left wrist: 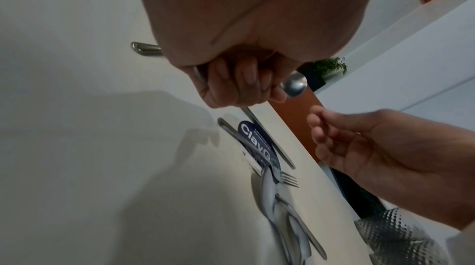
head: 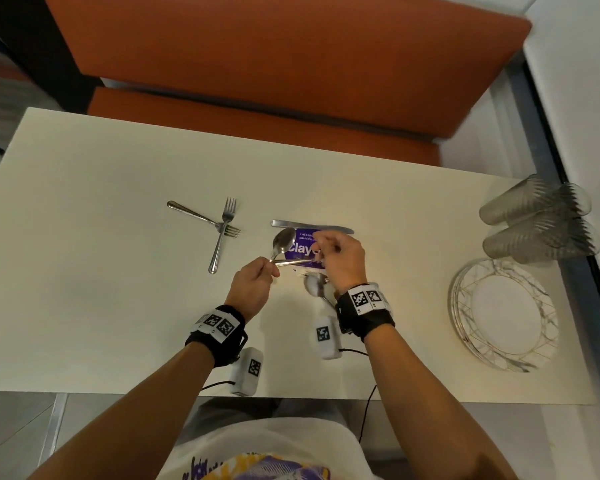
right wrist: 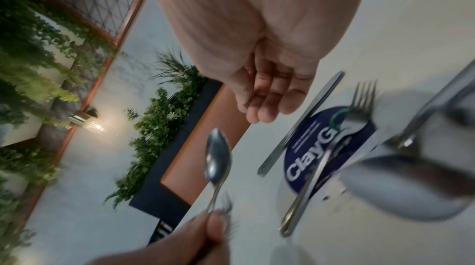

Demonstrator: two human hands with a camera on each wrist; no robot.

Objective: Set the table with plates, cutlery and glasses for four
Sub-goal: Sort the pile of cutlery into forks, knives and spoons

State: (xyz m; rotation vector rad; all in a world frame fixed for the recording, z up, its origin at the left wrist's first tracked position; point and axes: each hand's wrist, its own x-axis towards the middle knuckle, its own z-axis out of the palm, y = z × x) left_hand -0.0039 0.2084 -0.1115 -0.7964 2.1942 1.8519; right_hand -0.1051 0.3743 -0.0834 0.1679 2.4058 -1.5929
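Observation:
My left hand [head: 267,268] grips the handle of a spoon [head: 284,240] and holds its bowl up over the white table [head: 84,237]; the left wrist view shows the fingers [left wrist: 241,84] curled round the handle. My right hand [head: 321,245] hovers over a purple card [head: 300,251], its fingers [right wrist: 262,107] relaxed and holding nothing. A fork [right wrist: 359,105] lies across the card and a knife [head: 312,226] lies along its far edge. More spoons [head: 314,285] lie partly hidden under my right wrist. Two crossed forks [head: 224,228] lie to the left.
A stack of marbled plates [head: 499,313] sits near the table's right edge, with several clear glasses [head: 534,216] lying on their sides behind it. An orange bench [head: 274,64] runs along the far side. Sensor boxes [head: 248,370] hang from my wrists.

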